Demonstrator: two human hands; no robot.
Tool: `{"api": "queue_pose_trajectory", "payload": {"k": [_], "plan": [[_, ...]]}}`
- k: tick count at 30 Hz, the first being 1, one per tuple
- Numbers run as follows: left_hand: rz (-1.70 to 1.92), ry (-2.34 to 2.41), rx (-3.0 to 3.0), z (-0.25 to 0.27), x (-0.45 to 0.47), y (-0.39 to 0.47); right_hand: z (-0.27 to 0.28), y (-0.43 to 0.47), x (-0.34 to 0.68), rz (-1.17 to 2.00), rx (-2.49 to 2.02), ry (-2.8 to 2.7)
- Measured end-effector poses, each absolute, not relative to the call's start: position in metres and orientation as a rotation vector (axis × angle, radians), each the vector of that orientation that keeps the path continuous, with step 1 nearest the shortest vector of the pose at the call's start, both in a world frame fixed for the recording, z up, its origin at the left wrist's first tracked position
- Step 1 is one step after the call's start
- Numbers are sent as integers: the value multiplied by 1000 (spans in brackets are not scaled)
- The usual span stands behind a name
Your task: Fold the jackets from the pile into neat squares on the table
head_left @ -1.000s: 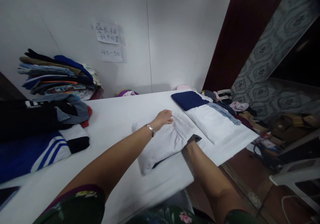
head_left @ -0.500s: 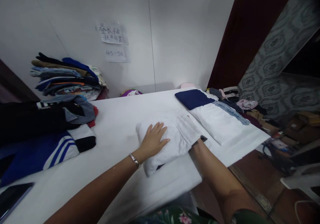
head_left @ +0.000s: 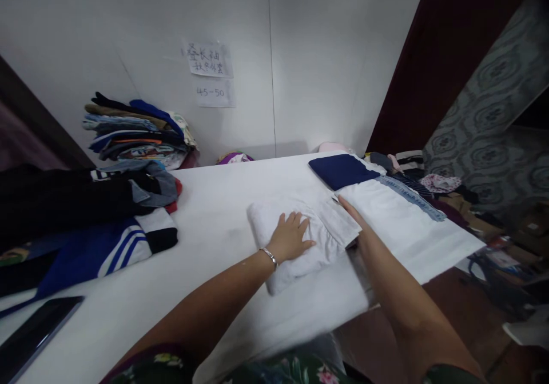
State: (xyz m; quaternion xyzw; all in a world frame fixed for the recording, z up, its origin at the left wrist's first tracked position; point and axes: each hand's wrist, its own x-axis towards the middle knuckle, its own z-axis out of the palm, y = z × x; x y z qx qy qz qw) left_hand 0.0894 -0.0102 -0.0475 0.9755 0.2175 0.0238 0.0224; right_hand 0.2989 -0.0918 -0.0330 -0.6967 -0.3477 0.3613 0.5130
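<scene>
A white garment (head_left: 274, 275), folded into a thick bundle with a gathered band along its right side, lies on the white table. My left hand (head_left: 291, 236) rests flat on top of it, fingers spread, a silver bracelet on the wrist. At the garment's right edge, my right hand (head_left: 359, 224) holds the folded band from the side. One finger stretches along the edge; the others are hidden behind or under the cloth. Just beyond lie a folded navy garment (head_left: 343, 170), a white cloth (head_left: 381, 210) and a strip of light denim (head_left: 412, 199).
A tall stack of folded clothes (head_left: 132, 130) stands at the back left. Nearer are black clothing (head_left: 64, 201) and a blue garment with white stripes (head_left: 86, 258). A dark phone or tablet (head_left: 36, 332) lies front left. Handwritten paper signs (head_left: 210, 61) hang on the wall.
My right hand has come out from under the garment's right side and up along its edge. My left hand stays flat on the garment. The view has shifted slightly left.
</scene>
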Motion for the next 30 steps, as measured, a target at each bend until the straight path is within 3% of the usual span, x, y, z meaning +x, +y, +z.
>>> {"api": "queue_pose_trajectory", "payload": {"k": [4,7,10,17,23,30], "plan": [[73,682,3014,-47,90,-11,-7,-96,307,631,-1842,-882],[86,691,3004,-47,92,-12,10,-95,279,171,-1920,-1311],[101,687,2980,-46,93,-14,2,-87,247,-29,-1944,-1672],[247,731,2832,-27,81,10,-68,-68,259,218,-2391,-1643],[132,1282,2457,-28,65,85,-70,-69,265,301,-2344,-1590],[177,1380,2250,-65,60,102,-75,-66,269,337,-2312,-1551]]}}
